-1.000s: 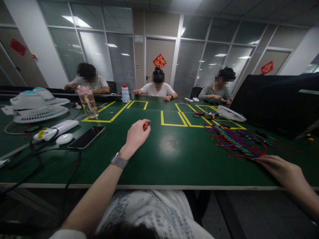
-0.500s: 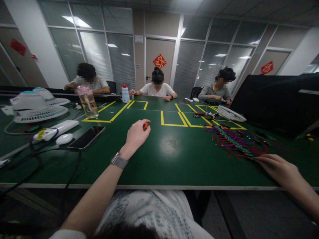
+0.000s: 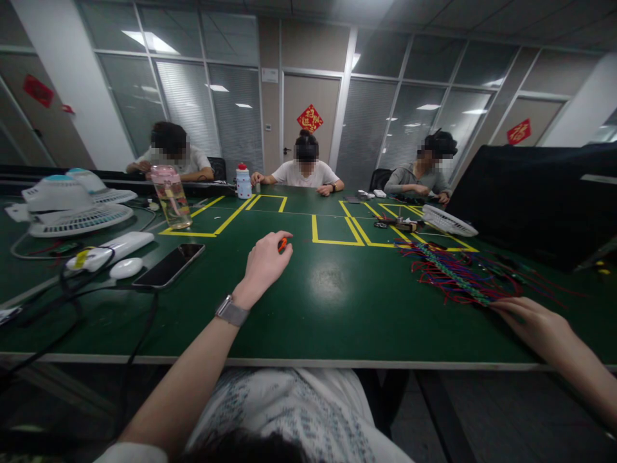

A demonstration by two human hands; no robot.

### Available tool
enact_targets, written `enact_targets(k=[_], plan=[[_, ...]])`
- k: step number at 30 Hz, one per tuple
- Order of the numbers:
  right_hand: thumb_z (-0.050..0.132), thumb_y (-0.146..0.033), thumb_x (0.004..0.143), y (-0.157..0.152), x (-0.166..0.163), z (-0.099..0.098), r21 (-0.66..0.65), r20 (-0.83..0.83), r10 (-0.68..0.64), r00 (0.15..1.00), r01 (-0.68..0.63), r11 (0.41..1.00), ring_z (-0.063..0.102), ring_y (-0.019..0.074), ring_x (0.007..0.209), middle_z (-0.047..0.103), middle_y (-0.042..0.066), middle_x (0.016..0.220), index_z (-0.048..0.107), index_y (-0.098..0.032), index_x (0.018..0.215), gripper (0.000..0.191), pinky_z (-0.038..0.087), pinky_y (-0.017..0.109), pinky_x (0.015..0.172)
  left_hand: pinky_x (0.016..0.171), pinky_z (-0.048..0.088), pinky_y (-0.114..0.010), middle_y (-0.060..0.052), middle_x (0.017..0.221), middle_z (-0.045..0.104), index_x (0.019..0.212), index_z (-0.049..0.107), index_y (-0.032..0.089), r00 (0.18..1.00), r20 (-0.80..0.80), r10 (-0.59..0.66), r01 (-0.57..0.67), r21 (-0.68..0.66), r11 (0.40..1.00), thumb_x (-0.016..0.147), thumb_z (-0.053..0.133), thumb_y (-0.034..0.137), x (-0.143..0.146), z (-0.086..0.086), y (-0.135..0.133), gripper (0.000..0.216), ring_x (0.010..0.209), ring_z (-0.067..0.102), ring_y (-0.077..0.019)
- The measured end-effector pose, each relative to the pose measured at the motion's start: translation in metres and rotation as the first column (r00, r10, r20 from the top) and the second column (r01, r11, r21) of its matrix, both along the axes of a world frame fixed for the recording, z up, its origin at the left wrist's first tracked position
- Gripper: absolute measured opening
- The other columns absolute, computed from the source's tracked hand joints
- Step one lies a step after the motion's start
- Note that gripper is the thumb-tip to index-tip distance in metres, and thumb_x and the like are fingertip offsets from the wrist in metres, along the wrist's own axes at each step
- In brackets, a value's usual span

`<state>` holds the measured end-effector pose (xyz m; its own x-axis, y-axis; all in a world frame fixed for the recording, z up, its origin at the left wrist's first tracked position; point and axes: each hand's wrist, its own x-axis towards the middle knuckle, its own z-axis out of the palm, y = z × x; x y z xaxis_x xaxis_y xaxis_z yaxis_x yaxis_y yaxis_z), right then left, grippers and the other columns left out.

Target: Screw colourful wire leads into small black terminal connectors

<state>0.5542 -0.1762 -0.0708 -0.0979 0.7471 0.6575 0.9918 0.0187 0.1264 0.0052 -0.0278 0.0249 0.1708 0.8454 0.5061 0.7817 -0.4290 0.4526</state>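
Note:
Over the middle of the green table, my left hand [image 3: 264, 262] is closed around a small orange object [image 3: 283, 244]. Most of that object is hidden by the fingers, so its kind does not show. On the right, my right hand [image 3: 537, 321] has its fingers together at the near end of a strip of small green circuit boards [image 3: 450, 273]. Many red and blue wires stick out from both sides of the strip, which lies flat on the table. The fingertips appear to pinch that end.
A smartphone [image 3: 169, 265], a white mouse [image 3: 126, 267], black cables [image 3: 144, 315], a pink-lidded bottle [image 3: 172, 199] and white fans [image 3: 80, 222] are on the left. A dark monitor [image 3: 535, 199] stands right. Yellow tape [image 3: 337, 242] marks the table. Several people sit opposite.
Almost nothing differs. Both hands keep their places and grips, and the whole view has shifted very slightly.

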Motion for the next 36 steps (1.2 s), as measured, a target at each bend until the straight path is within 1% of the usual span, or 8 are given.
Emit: enact_targets(k=[5,10,12,17,24,30,36], plan=[[0.039,-0.047,0.086,0.003,0.004,-0.002,0.021,0.039,0.016,0.999,-0.017,1.0,0.07,0.0233,0.072,0.073,0.011,0.084,0.075,-0.018,0.076,0.047,0.058,0.032,0.067,0.09,0.05,-0.034,-0.006,0.108,0.068,0.115,0.064,0.022,1.0,-0.004,-0.003,0.003,0.002,1.0,0.088,0.048,0.03,0.0,0.0,-0.001,0.032,0.095,0.065,-0.0205],[0.04,-0.043,0.087,0.007,0.011,-0.005,0.013,0.072,0.024,0.997,-0.025,1.0,0.071,0.0232,0.073,0.073,0.012,0.086,0.076,-0.017,0.079,0.046,0.058,0.032,0.067,0.091,0.05,-0.034,-0.006,0.11,0.068,0.115,0.064,0.022,1.0,0.008,-0.016,0.016,0.0,1.0,0.089,0.049,0.03,0.0,0.0,-0.001,0.032,0.096,0.065,-0.0203],[0.04,-0.045,0.087,0.009,0.012,-0.005,0.007,0.065,0.03,0.997,-0.031,1.0,0.071,0.0235,0.074,0.074,0.011,0.086,0.076,-0.017,0.079,0.046,0.059,0.033,0.067,0.091,0.05,-0.034,-0.006,0.11,0.068,0.115,0.064,0.022,1.0,0.007,-0.02,0.02,0.0,1.0,0.089,0.049,0.03,0.0,-0.001,-0.001,0.032,0.097,0.065,-0.0204],[0.039,-0.046,0.087,0.013,0.014,-0.005,0.023,0.044,0.053,0.998,-0.054,0.998,0.071,0.0237,0.071,0.074,0.011,0.082,0.074,-0.02,0.076,0.046,0.059,0.034,0.065,0.095,0.049,-0.034,-0.005,0.11,0.068,0.112,0.065,0.023,1.0,-0.001,0.014,-0.014,0.006,1.0,0.087,0.05,0.029,0.001,-0.002,0.002,0.03,0.099,0.065,-0.0214],[0.041,-0.043,0.084,0.019,0.014,-0.005,-0.004,0.01,0.023,1.0,-0.023,1.0,0.071,0.0257,0.075,0.074,0.01,0.085,0.074,-0.024,0.075,0.039,0.059,0.036,0.068,0.095,0.049,-0.035,-0.005,0.111,0.068,0.114,0.065,0.023,1.0,-0.003,0.005,-0.005,0.006,1.0,0.088,0.049,0.03,0.001,-0.002,0.001,0.031,0.099,0.065,-0.0216],[0.042,-0.041,0.082,0.023,0.014,-0.005,-0.02,0.003,0.007,1.0,-0.007,1.0,0.071,0.0273,0.077,0.073,0.011,0.086,0.074,-0.025,0.076,0.036,0.059,0.038,0.07,0.093,0.049,-0.035,-0.005,0.11,0.068,0.114,0.065,0.023,1.0,-0.002,-0.001,0.001,-0.003,1.0,0.088,0.049,0.03,0.0,-0.001,0.0,0.031,0.097,0.065,-0.021],[0.042,-0.041,0.081,0.028,0.013,-0.005,-0.041,-0.037,-0.011,0.999,0.01,0.999,0.07,0.0285,0.078,0.073,0.011,0.086,0.072,-0.027,0.075,0.034,0.058,0.04,0.072,0.093,0.049,-0.035,-0.005,0.11,0.068,0.114,0.065,0.023,1.0,0.0,-0.004,0.004,0.001,1.0,0.088,0.049,0.03,0.001,0.0,-0.001,0.031,0.098,0.065,-0.021]])
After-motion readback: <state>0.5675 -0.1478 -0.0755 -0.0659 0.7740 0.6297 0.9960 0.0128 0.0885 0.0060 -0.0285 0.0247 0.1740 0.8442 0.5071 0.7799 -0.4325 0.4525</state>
